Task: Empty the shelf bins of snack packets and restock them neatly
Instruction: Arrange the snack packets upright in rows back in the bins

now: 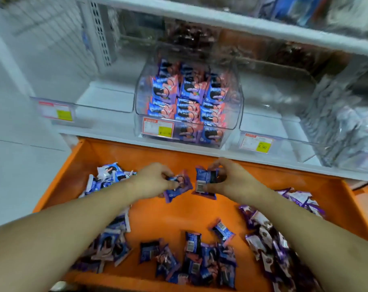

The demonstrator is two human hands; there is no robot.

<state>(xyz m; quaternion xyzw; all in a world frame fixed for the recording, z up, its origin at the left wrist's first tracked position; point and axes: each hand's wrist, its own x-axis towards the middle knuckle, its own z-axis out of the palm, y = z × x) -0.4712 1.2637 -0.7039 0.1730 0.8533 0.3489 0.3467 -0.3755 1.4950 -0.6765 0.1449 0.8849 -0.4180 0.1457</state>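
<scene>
My left hand (152, 179) pinches a blue-and-pink snack packet (180, 187) above the orange tray (179, 216). Right beside it, my right hand (228, 180) grips a second blue packet (205, 182), turned back side up so its barcode shows. A clear shelf bin (188, 100) straight ahead holds neat rows of the same blue-and-pink packets. Loose blue-and-pink packets (191, 256) lie in the tray's near middle, blue-and-white ones (109, 175) at the left, purple ones (269, 234) at the right.
An empty clear bin (59, 110) with a price label sits left of the filled one, and another empty bin (263, 133) sits to its right. A bin of white packets (351, 131) stands far right. A higher shelf (221, 20) carries dark packets.
</scene>
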